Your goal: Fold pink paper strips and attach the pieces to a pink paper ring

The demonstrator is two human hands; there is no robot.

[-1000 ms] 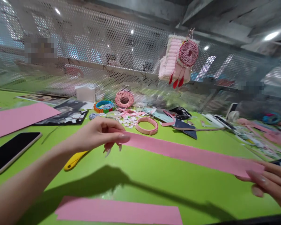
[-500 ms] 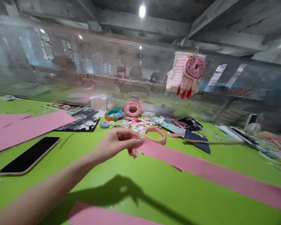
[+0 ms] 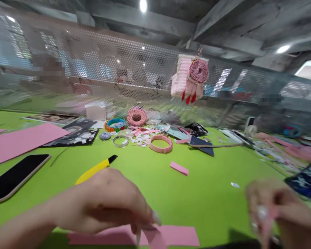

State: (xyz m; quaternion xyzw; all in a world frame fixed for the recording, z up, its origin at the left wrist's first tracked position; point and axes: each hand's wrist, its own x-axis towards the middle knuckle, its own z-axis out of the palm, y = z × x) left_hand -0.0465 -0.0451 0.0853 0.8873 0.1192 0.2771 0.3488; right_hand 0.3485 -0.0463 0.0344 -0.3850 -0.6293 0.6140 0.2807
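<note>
My left hand (image 3: 106, 204) is low at the front of the green table (image 3: 150, 186), fingers pinched on a pink paper strip (image 3: 151, 238) that hangs near the bottom edge. My right hand (image 3: 280, 211) is at the lower right, smeared by motion, its fingers curled with some pink paper between them. A second pink strip (image 3: 171, 235) lies flat on the table under my left hand. A yellow utility knife (image 3: 95, 169) lies just beyond my left hand.
A black phone (image 3: 14, 178) lies at the left, a large pink sheet (image 3: 20, 140) behind it. Pink and coloured woven rings (image 3: 160, 144), paper scraps and a small pink piece (image 3: 179, 168) sit mid-table. A perforated metal screen (image 3: 98, 76) with a hanging pink ornament (image 3: 190, 77) closes the back.
Both hands have come down toward the near edge, bringing the long pink strip with them. The strip no longer spans the table, and the yellow knife now shows in full.
</note>
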